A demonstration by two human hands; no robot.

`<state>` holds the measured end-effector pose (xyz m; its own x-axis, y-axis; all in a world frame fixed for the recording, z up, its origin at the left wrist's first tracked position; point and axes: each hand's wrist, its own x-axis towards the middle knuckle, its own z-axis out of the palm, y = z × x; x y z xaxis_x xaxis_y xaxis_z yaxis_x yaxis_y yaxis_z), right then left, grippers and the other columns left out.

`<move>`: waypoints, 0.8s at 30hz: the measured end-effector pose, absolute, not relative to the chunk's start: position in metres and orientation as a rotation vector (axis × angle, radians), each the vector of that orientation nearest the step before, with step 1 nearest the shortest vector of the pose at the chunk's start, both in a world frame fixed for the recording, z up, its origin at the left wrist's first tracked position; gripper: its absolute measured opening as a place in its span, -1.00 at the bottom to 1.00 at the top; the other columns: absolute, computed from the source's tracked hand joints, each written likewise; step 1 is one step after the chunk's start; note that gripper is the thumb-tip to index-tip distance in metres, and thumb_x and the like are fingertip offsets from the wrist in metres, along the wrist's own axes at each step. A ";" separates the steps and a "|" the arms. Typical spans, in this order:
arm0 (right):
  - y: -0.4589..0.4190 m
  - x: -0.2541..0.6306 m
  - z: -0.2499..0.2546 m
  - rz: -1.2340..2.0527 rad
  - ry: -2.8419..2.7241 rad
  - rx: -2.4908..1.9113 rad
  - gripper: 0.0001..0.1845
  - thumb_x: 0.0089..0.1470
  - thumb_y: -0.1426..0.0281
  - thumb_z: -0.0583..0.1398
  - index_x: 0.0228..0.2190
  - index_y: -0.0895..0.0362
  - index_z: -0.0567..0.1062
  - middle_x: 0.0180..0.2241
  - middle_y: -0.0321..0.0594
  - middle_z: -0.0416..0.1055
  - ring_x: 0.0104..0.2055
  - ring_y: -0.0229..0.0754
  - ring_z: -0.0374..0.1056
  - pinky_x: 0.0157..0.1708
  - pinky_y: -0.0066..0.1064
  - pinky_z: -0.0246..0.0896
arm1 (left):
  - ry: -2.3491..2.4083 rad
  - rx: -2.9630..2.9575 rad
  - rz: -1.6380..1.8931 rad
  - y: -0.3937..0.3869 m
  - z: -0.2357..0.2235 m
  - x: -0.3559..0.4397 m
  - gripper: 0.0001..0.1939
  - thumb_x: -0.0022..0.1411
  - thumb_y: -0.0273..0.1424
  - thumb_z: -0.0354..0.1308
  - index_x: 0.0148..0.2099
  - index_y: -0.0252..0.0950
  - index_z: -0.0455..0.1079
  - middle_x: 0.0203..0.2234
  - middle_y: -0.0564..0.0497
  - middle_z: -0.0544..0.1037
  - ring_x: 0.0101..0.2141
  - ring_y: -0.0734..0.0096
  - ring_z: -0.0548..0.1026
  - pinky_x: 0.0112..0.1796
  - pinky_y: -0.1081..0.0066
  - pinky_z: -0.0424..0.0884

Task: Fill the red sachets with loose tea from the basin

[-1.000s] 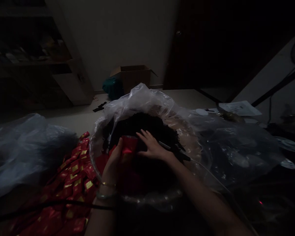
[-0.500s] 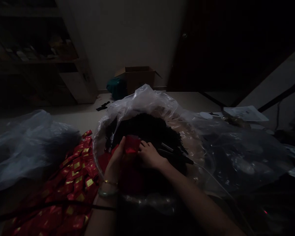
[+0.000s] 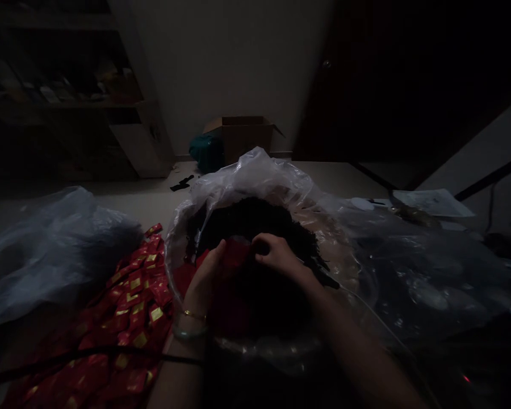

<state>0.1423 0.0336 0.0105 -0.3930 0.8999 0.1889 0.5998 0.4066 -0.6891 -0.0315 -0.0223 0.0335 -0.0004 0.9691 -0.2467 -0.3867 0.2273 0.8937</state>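
Observation:
The room is dim. My left hand (image 3: 204, 278), with bracelets at the wrist, is closed on a small red packet (image 3: 235, 254) held upright over a heap of dark stringy items (image 3: 255, 218) inside an open clear plastic bag (image 3: 255, 170). My right hand (image 3: 276, 255) is closed in a pinch at the packet's top right edge. What its fingertips hold is too dark to make out. A thin pale stick lies in the dark heap just right of my right hand.
A pile of red packets with gold squares (image 3: 132, 301) lies at the lower left. A bluish plastic bag (image 3: 51, 244) sits at the left, more clear plastic (image 3: 409, 267) at the right. A cardboard box (image 3: 242, 133), a teal bundle (image 3: 206, 152) and shelves (image 3: 68, 102) stand behind.
My right hand went from lying flat with spread fingers on the dark heap to a closed pinch at the red packet's top. The left hand kept its hold on the packet.

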 end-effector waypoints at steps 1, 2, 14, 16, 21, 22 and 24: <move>0.036 0.147 0.016 0.763 -2.024 -1.245 -0.74 -0.15 0.55 0.23 -0.31 0.13 0.47 -0.31 -0.27 0.47 -0.23 -0.19 0.38 -0.18 -0.36 0.24 | 1.063 0.706 1.212 -0.022 0.034 -0.031 -0.66 0.08 -0.15 0.17 -0.27 -0.32 0.53 -0.39 -0.06 0.60 -0.37 0.30 0.54 -0.34 0.38 0.47; 0.037 0.152 0.021 0.796 -1.942 -1.221 -0.76 -0.15 0.51 0.24 -0.32 0.12 0.47 -0.33 -0.29 0.47 -0.24 -0.18 0.38 -0.18 -0.35 0.24 | 1.076 0.694 1.197 -0.021 0.033 -0.031 -0.68 0.04 -0.17 0.20 -0.28 -0.32 0.52 -0.40 -0.03 0.59 -0.39 0.35 0.53 -0.36 0.42 0.45; 0.015 0.158 0.062 0.886 -1.890 -1.077 -0.65 -0.15 0.39 0.31 -0.22 0.10 0.49 -0.19 -0.24 0.48 -0.12 -0.13 0.38 -0.08 -0.30 0.24 | 0.992 0.841 1.022 0.004 -0.006 -0.021 -0.42 -0.23 -0.06 0.34 -0.22 -0.38 0.47 -0.44 -0.01 0.56 -0.45 0.39 0.46 -0.38 0.45 0.35; 0.013 0.155 0.063 0.824 -1.898 -1.085 -0.57 -0.17 0.41 0.32 -0.16 0.08 0.46 -0.12 -0.21 0.44 -0.06 -0.13 0.35 -0.05 -0.28 0.23 | 1.002 0.861 1.059 0.004 -0.007 -0.022 -0.40 -0.26 -0.05 0.36 -0.22 -0.39 0.46 -0.40 -0.05 0.57 -0.41 0.35 0.48 -0.34 0.43 0.36; 0.009 0.150 0.064 0.698 -1.932 -1.077 -0.68 -0.11 0.38 0.30 -0.22 0.09 0.47 -0.20 -0.21 0.44 -0.14 -0.15 0.37 -0.12 -0.30 0.27 | 0.954 0.921 1.087 0.006 -0.010 -0.023 -0.41 -0.20 -0.03 0.33 -0.21 -0.37 0.45 -0.35 -0.08 0.57 -0.35 0.30 0.50 -0.29 0.41 0.37; 0.008 0.149 0.064 0.690 -1.951 -1.074 -0.74 -0.07 0.38 0.28 -0.25 0.09 0.48 -0.23 -0.22 0.46 -0.16 -0.16 0.38 -0.14 -0.30 0.28 | 0.959 0.918 1.098 0.007 -0.012 -0.024 -0.40 -0.22 -0.03 0.34 -0.20 -0.37 0.45 -0.35 -0.08 0.56 -0.35 0.30 0.49 -0.29 0.41 0.37; 0.007 0.148 0.064 0.656 -1.998 -1.076 -0.87 0.01 0.40 0.22 -0.32 0.10 0.51 -0.29 -0.23 0.48 -0.20 -0.18 0.38 -0.16 -0.32 0.27 | 0.965 0.900 1.144 0.010 -0.015 -0.024 -0.36 -0.27 -0.03 0.35 -0.19 -0.37 0.43 -0.33 -0.07 0.56 -0.33 0.29 0.49 -0.27 0.39 0.37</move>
<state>0.1483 0.0071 0.0638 -0.3561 0.8546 0.3779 0.4644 0.5128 -0.7220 -0.0244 0.0100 -0.0155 0.1373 0.9795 -0.1474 -0.3108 0.1840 0.9325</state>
